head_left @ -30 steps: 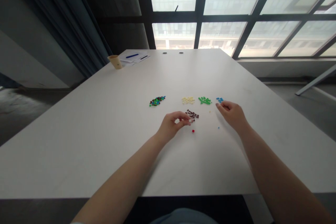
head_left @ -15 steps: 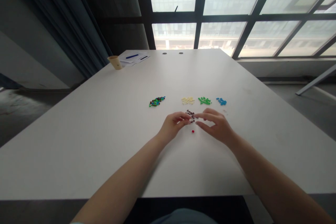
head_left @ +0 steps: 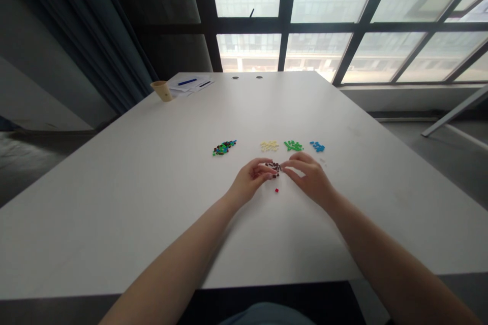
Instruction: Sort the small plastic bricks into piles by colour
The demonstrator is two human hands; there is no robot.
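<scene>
Small dark brown toy bricks (head_left: 275,165) lie in a loose pile between my two hands. My left hand (head_left: 248,177) curves round the pile's left side, thumb and fingers apart, fingertips at the bricks. From the right, my right hand (head_left: 308,176) reaches the pile's edge with thumb and index fingertip drawn together at a dark brown brick; the grip itself is too small to see clearly. A single red brick (head_left: 276,190) lies on the white table (head_left: 244,228) just nearer to me than the pile.
Beyond my hands lie separate piles of cream bricks (head_left: 269,146), green bricks (head_left: 293,145) and blue bricks (head_left: 317,147). A mixed-colour brick pile (head_left: 224,148) sits to their left. Far left are a paper cup (head_left: 162,91) and papers (head_left: 183,89) with pens (head_left: 187,82).
My right thumb and index finger have come together at the dark brown pile's edge. My left hand stays round the pile. The whole view has shifted slightly.
</scene>
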